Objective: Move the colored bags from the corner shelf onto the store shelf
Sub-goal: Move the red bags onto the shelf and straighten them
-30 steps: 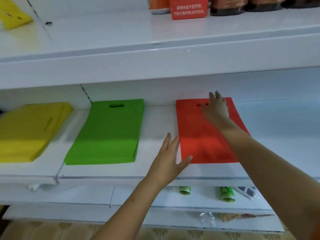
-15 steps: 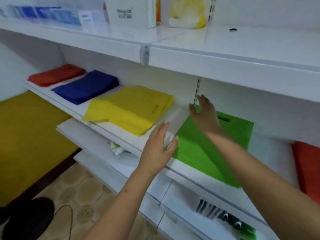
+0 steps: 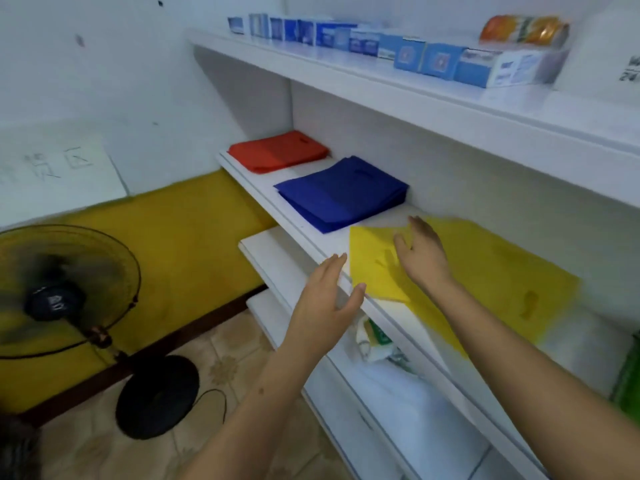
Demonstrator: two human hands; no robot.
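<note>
Both hands are open and hold nothing, the right hand (image 3: pixel 420 252) over the yellow bags (image 3: pixel 491 271) and the left hand (image 3: pixel 325 299) near the shelf (image 3: pixel 304 233) edge; the bags look soft, light and floppy, so take the pile by its near edge.

Little can be read here. A white sheet (image 3: pixel 52 168) leaning against the wall at left carries large hand-drawn characters in thin strokes — too faint and slanted to make out. The blue-and-white boxes (image 3: pixel 408 55) lined along the top shelf (image 3: pixel 450 109) bear printed panels, all blurred. A white box (image 3: pixel 609 53) at the far right edge shows dark print — cut off by the frame and illegible.
</note>
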